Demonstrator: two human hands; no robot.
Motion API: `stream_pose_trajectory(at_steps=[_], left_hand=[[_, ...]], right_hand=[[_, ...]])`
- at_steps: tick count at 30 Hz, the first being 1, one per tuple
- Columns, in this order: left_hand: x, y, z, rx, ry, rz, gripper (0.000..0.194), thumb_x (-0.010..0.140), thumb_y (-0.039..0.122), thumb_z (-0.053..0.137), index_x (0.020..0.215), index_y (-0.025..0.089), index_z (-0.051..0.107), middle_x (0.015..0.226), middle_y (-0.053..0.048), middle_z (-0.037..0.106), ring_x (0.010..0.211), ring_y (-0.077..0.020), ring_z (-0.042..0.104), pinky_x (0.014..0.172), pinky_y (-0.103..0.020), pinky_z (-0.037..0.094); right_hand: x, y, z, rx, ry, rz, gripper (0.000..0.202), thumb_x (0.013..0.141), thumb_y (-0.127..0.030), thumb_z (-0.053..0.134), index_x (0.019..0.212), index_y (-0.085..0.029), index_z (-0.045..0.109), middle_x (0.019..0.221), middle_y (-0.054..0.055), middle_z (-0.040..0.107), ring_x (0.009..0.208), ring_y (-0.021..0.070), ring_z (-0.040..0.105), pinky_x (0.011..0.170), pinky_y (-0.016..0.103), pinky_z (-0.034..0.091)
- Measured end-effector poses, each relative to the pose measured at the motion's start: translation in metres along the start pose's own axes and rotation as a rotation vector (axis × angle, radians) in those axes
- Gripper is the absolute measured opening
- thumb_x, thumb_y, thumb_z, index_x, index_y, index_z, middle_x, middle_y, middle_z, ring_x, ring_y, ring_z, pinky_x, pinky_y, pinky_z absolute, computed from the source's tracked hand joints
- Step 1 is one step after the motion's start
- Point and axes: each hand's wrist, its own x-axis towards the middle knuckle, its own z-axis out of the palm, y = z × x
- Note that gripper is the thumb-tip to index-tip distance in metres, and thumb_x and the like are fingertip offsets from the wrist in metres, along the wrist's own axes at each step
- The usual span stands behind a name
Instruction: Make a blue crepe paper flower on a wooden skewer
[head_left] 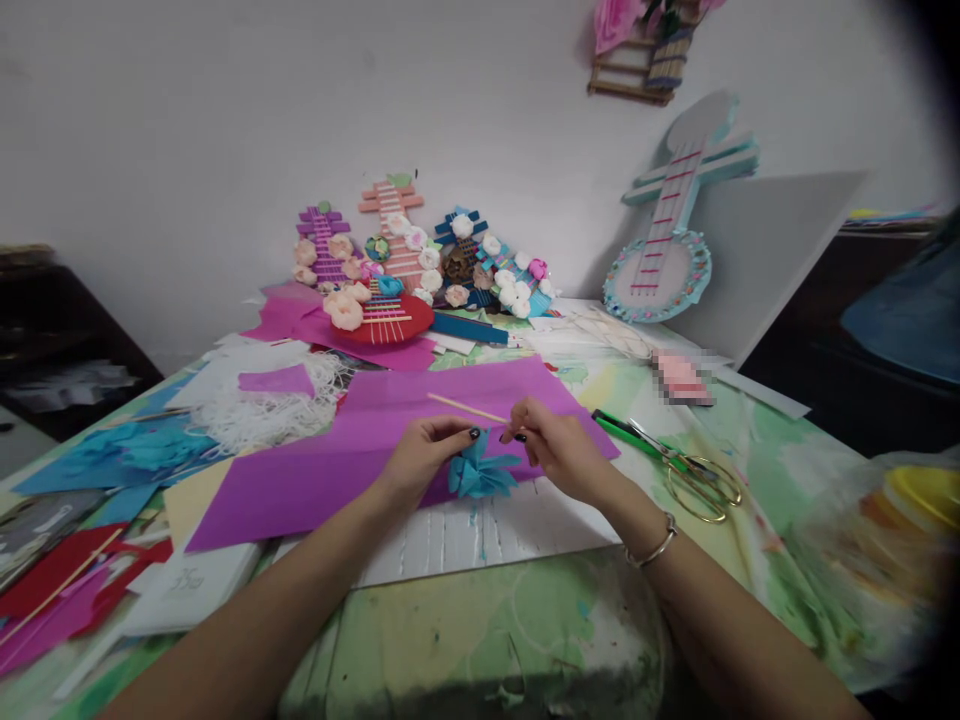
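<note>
A blue crepe-paper flower [480, 474] with loose, pointed petals hangs just above the white sheet. My left hand [429, 452] pinches its upper edge between thumb and fingers. Close by on the right, my right hand [553, 446] is closed, its fingertips near the petals. A thin wooden stick [466, 407] runs from its curled fingers to the left; the near end is hidden by the hand. Beneath both hands lie purple paper [315, 490] and a white sheet [420, 545] marked with lines.
Gold-handled scissors [703, 488] and a green-handled cutter [615, 428] lie on the right. Shredded white paper [274, 405] and blue crepe paper [142, 447] are on the left. Decorated craft instruments [401, 235] lean at the back; a yellow-lidded container [919, 500] stands right.
</note>
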Motion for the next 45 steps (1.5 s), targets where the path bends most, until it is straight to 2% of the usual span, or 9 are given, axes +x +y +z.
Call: stream_pose_trajectory(at_steps=[2, 5, 10, 14, 20, 23, 26, 33, 45], left_hand=[[0.000, 0.000, -0.001, 0.018, -0.013, 0.014, 0.021, 0.057, 0.023, 0.076, 0.075, 0.012, 0.072, 0.067, -0.003, 0.068, 0.056, -0.0107, 0.058, 0.056, -0.023, 0.046], [0.000, 0.001, -0.001, 0.041, -0.005, 0.037, 0.021, 0.057, 0.021, 0.075, 0.076, 0.012, 0.072, 0.066, -0.004, 0.068, 0.056, -0.0110, 0.057, 0.055, -0.022, 0.045], [0.000, 0.003, -0.001, 0.060, 0.044, 0.058, 0.023, 0.054, 0.019, 0.075, 0.076, 0.012, 0.072, 0.068, -0.005, 0.069, 0.057, -0.0116, 0.058, 0.052, -0.021, 0.044], [0.000, 0.002, -0.003, 0.045, 0.034, 0.036, 0.024, 0.052, 0.019, 0.077, 0.074, 0.012, 0.072, 0.064, -0.004, 0.068, 0.054, -0.0104, 0.057, 0.050, -0.020, 0.043], [0.000, 0.002, -0.004, 0.076, 0.016, 0.042, 0.022, 0.052, 0.017, 0.076, 0.074, 0.012, 0.072, 0.067, -0.005, 0.068, 0.057, -0.0117, 0.058, 0.052, -0.021, 0.045], [0.000, 0.003, -0.003, 0.026, -0.001, 0.052, 0.018, 0.059, 0.024, 0.073, 0.071, 0.012, 0.072, 0.058, -0.002, 0.064, 0.051, -0.0098, 0.055, 0.048, -0.019, 0.042], [0.000, 0.002, -0.003, -0.025, 0.021, 0.042, 0.021, 0.065, 0.031, 0.069, 0.069, 0.010, 0.072, 0.054, -0.002, 0.061, 0.048, -0.0099, 0.053, 0.045, -0.020, 0.040], [-0.001, 0.004, -0.004, 0.009, 0.046, 0.049, 0.017, 0.063, 0.027, 0.071, 0.062, 0.010, 0.070, 0.055, -0.003, 0.062, 0.049, -0.0102, 0.053, 0.047, -0.021, 0.041], [-0.003, 0.010, -0.003, 0.148, 0.067, 0.144, 0.013, 0.057, 0.025, 0.076, 0.064, 0.014, 0.072, 0.060, -0.002, 0.068, 0.056, -0.0111, 0.057, 0.055, -0.021, 0.044]], right_hand=[[-0.001, -0.001, -0.003, -0.162, -0.015, -0.009, 0.016, 0.086, -0.014, 0.041, 0.099, -0.021, 0.047, 0.083, 0.002, 0.067, 0.065, 0.0120, 0.058, 0.060, 0.022, 0.040], [-0.001, -0.001, -0.006, -0.276, -0.015, -0.023, 0.022, 0.087, -0.014, 0.042, 0.104, -0.023, 0.051, 0.082, 0.001, 0.069, 0.069, 0.0132, 0.060, 0.063, 0.022, 0.040], [0.000, 0.004, -0.007, -0.373, 0.058, -0.076, 0.028, 0.081, -0.007, 0.045, 0.096, -0.023, 0.062, 0.087, 0.000, 0.069, 0.074, 0.0132, 0.061, 0.065, 0.021, 0.040], [0.001, 0.006, -0.007, -0.417, 0.103, -0.075, 0.028, 0.081, -0.008, 0.046, 0.093, -0.023, 0.066, 0.084, 0.000, 0.069, 0.068, 0.0118, 0.061, 0.061, 0.021, 0.040], [0.002, 0.007, -0.005, -0.468, 0.141, -0.076, 0.030, 0.081, -0.007, 0.046, 0.093, -0.024, 0.069, 0.080, 0.001, 0.069, 0.067, 0.0115, 0.061, 0.061, 0.020, 0.042], [0.001, 0.009, -0.003, -0.462, 0.166, -0.096, 0.031, 0.081, -0.007, 0.046, 0.094, -0.024, 0.069, 0.081, 0.002, 0.069, 0.070, 0.0122, 0.062, 0.062, 0.021, 0.043], [0.001, 0.012, 0.000, -0.442, 0.202, -0.137, 0.032, 0.082, -0.006, 0.047, 0.095, -0.023, 0.070, 0.082, 0.002, 0.069, 0.070, 0.0124, 0.062, 0.061, 0.021, 0.044], [0.001, 0.010, 0.008, -0.457, 0.277, -0.226, 0.033, 0.080, -0.003, 0.045, 0.095, -0.019, 0.070, 0.077, 0.004, 0.067, 0.069, 0.0136, 0.059, 0.061, 0.024, 0.045], [0.001, 0.004, 0.008, -0.468, 0.387, -0.275, 0.025, 0.087, -0.012, 0.044, 0.087, -0.019, 0.068, 0.078, 0.007, 0.065, 0.074, 0.0164, 0.056, 0.066, 0.030, 0.042]])
